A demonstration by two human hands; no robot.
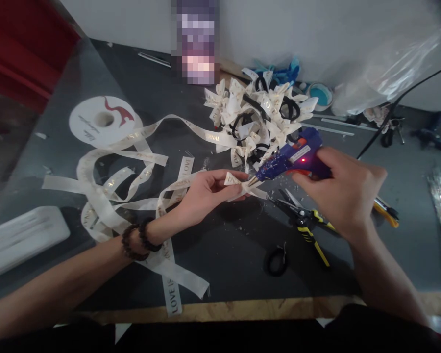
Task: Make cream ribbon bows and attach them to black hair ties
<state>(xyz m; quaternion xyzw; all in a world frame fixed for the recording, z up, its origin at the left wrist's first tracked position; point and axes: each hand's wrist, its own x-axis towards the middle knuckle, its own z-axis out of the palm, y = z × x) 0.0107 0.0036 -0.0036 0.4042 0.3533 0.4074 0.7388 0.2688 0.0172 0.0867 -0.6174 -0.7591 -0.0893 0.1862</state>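
Note:
My left hand (209, 190) pinches a small cream ribbon bow (235, 182) between thumb and fingers, its tails sticking out to the right. In my right hand (343, 189) is a blue hot glue gun (292, 156) with a lit red light. Its metal nozzle points down-left at the middle of the bow and seems to touch it. Beyond the hands lies a pile of ribbon bows on black hair ties (259, 115). Below and to the right are yellow-and-black scissors (305, 220). A single black hair tie (277, 260) rests nearer the front edge.
A white ribbon spool (101, 121) stands at the left, with loose printed ribbon strips (95, 191) spread around my left forearm. A white box (25, 238) sits at far left. Tape rolls (319, 96), pliers (435, 132) and clear plastic (385, 78) are at the back right. A black cable (400, 98) hangs there.

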